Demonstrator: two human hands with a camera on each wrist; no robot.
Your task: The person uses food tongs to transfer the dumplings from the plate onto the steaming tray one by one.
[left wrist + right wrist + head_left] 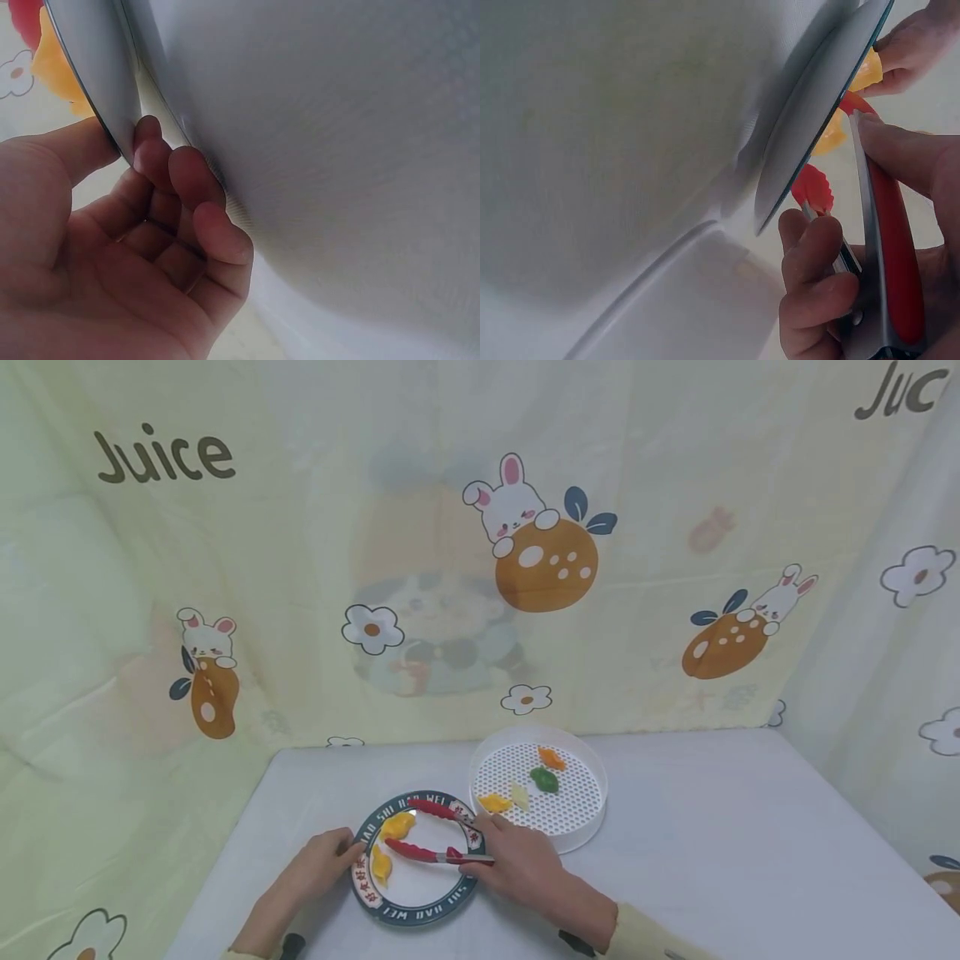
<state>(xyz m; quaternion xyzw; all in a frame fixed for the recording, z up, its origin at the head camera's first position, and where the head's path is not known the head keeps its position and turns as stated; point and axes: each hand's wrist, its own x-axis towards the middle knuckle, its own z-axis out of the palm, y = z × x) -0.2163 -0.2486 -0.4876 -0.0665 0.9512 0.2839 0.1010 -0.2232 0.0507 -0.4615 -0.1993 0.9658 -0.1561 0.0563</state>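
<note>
On the white table, toward its left half, a round plate (423, 916) with a dark teal, lettered rim holds two yellow dumpling-shaped pieces, the upper one (397, 826) near the far left of its white well and the lower one (382, 865) against the left side. Just beyond it to the right stands a white round tray (576, 797) with a perforated floor and a raised wall; in it lie an orange piece (551, 758), a green piece (545, 780), a yellow piece (495, 802) and a small pale piece (520, 796). The left hand (324, 862) pinches the plate's left edge, thumb at the rim and fingers curled in underneath. The right hand (525, 860) is closed around red-tipped tongs (420, 853), whose two arms stand spread over the plate, the tips near the upper yellow piece; whether either tip touches it is hard to tell. The hand and tongs cover the plate's right edge and part of its lettering. In both wrist views the plate is seen from below and cut off, so only bits of the yellow pieces show past its rim. Both forearms run out of the head view at the bottom.
</note>
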